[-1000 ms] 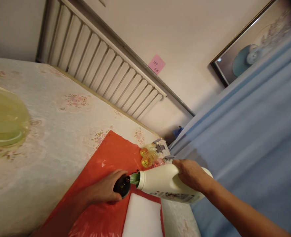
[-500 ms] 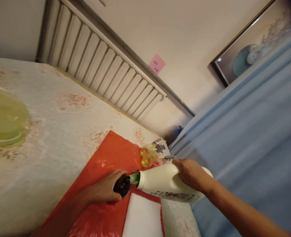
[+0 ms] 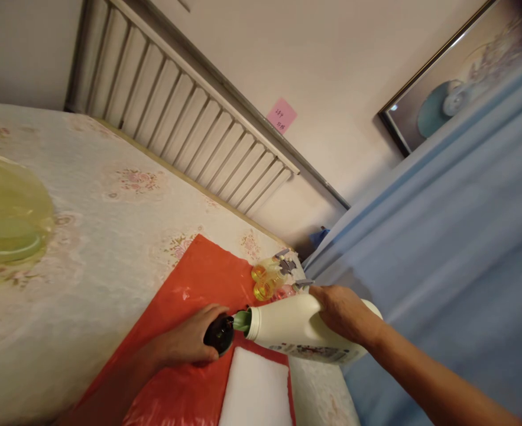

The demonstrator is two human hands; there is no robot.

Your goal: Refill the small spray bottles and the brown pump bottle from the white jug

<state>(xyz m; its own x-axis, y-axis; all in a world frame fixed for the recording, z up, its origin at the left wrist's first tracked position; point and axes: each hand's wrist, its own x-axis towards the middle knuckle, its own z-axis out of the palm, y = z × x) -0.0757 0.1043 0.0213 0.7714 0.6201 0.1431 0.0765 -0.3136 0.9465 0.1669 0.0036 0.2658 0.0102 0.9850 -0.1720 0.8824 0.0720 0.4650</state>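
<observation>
Low in the middle of the frame, the right hand (image 3: 343, 313) has its fingers wrapped tight around a big white bottle (image 3: 296, 328). The bottle lies tipped on its side, and its green spout (image 3: 242, 321) touches a small dark bottle (image 3: 219, 334). The left hand (image 3: 190, 340) curls its fingers around the dark bottle on a red mat (image 3: 181, 307). Just beside the white bottle are little yellow bottles (image 3: 267, 281). A white pad (image 3: 256, 390) lies at the bottom.

Left hand (image 3: 187, 343) fingers curled; right hand (image 3: 343, 313) clenched, forearm extended.
</observation>
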